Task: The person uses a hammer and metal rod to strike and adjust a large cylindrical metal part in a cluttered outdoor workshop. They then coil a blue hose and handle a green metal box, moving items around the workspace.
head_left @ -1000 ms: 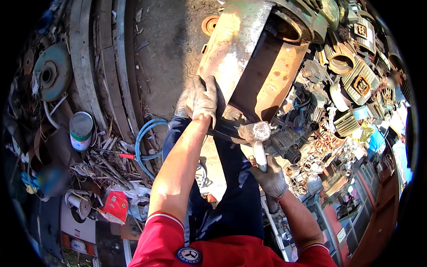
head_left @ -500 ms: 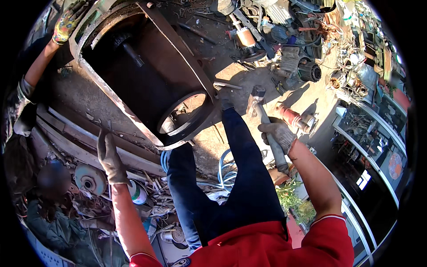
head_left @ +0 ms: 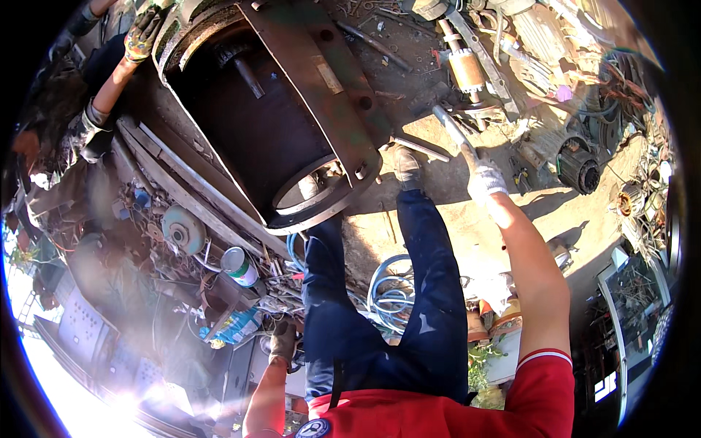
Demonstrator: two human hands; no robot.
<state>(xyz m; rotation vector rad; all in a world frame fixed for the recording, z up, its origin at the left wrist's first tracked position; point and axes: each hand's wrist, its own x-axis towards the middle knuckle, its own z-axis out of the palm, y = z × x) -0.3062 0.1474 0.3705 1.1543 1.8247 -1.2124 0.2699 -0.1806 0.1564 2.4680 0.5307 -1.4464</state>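
Note:
My right hand [head_left: 488, 181], in a pale work glove, is closed round the grey handle of a hammer [head_left: 454, 131]. The handle points up and left from the fist; the hammer's head cannot be made out. My left hand [head_left: 282, 340], in a darker glove, hangs low beside my left thigh, its fingers too unclear to read. Ahead of my legs lies a large rusty steel housing [head_left: 321, 87], open on top, with a shaft [head_left: 248, 77] inside and a round ring opening [head_left: 310, 219] at its near end. Both my hands are apart from it.
Another person's patterned-gloved hand [head_left: 142, 38] rests at the housing's far left rim. Long metal beams [head_left: 182, 171] lie left of it. A copper-wound rotor [head_left: 465, 69], a motor part [head_left: 578, 166] and a loose bar [head_left: 422, 149] lie right. Blue hose [head_left: 393, 292] coils between my legs.
My right hand has gone up and forward with the hammer, whose handle now points away from me. My left hand has dropped back beside my thigh. The view has shifted left.

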